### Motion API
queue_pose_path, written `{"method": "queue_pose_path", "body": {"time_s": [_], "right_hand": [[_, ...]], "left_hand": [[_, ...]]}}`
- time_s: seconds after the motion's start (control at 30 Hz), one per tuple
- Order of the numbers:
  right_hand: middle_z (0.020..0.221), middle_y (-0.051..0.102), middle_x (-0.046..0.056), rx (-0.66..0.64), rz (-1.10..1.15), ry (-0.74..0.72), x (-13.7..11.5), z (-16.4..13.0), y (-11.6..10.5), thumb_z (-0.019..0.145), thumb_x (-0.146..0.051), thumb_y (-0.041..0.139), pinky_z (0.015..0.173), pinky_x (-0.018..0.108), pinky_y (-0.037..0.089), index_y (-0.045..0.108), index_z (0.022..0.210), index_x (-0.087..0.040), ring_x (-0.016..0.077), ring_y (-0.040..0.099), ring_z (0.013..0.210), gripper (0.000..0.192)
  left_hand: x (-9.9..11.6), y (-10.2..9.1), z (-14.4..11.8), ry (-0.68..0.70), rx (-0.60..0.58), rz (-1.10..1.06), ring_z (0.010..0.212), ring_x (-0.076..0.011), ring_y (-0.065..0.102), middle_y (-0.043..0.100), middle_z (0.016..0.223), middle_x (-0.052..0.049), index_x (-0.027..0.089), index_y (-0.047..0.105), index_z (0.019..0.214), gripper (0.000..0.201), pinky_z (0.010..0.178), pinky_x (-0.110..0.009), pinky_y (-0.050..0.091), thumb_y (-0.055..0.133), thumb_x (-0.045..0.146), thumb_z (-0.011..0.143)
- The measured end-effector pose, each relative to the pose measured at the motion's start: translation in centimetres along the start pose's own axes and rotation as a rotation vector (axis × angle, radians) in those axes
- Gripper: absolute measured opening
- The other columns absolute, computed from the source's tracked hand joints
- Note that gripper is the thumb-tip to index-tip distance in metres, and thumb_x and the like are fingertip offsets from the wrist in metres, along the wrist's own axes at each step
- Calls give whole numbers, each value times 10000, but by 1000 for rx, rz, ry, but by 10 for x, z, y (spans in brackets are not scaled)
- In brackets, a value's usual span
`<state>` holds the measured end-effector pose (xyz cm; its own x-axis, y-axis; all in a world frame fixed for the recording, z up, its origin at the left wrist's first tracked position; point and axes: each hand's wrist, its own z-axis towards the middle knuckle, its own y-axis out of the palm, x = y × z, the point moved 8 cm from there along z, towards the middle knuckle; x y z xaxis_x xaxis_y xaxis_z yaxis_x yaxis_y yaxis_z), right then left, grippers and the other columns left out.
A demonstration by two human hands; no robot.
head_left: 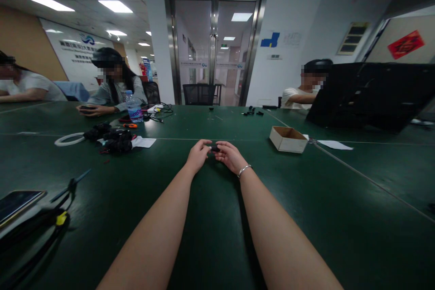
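Note:
Just above the green table, both of my arms reach forward and my hands meet at a small black object. Its exact kind is too small to make out. My left hand pinches its left end between thumb and fingers. From the other side, my right hand, with a silver bracelet at the wrist, has its fingers closed on the right end. The fingers hide much of the object.
A small open cardboard box stands to the right, near a black monitor. Bundled black cables, a white ring and a water bottle are at left. A phone lies nearer. Several people sit around the table.

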<state>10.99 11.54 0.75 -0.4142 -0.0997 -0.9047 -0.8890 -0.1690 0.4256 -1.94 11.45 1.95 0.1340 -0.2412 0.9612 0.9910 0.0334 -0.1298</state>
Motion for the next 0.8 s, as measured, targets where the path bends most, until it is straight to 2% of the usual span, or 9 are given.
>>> {"method": "queue_pose_path", "body": {"time_s": [0.17, 0.3, 0.53, 0.8], "right_hand": [[676, 640, 50, 6, -9, 3, 0, 0, 0, 838, -49, 507, 512, 205, 509, 565, 890, -144, 119, 605, 533, 123], [684, 637, 46, 4, -3, 2, 0, -1, 1, 837, -45, 505, 516, 207, 510, 563, 889, -144, 121, 610, 546, 126], [651, 623, 36, 5, -17, 4, 0, -1, 0, 833, -32, 495, 518, 212, 512, 569, 887, -142, 116, 596, 515, 143], [683, 635, 40, 7, -19, 14, 0, -2, 1, 827, -19, 485, 518, 209, 512, 554, 894, -146, 110, 594, 517, 160]], "left_hand": [[2, 2, 0, 51, -33, 25, 508, -104, 474, 511, 557, 15, 158, 614, 950, 290, 483, -197, 347, 445, 363, 833], [0, 2, 0, 27, -21, 8, 518, -91, 474, 557, 662, 8, 173, 604, 990, 258, 487, -196, 354, 499, 298, 791], [0, 2, 3, 109, -29, 62, 485, -104, 483, 522, 535, 24, 164, 610, 953, 321, 481, -199, 353, 441, 416, 848], [3, 3, 1, 71, -43, -7, 438, -96, 462, 513, 491, 20, 141, 611, 910, 373, 453, -193, 343, 439, 465, 843]]}}
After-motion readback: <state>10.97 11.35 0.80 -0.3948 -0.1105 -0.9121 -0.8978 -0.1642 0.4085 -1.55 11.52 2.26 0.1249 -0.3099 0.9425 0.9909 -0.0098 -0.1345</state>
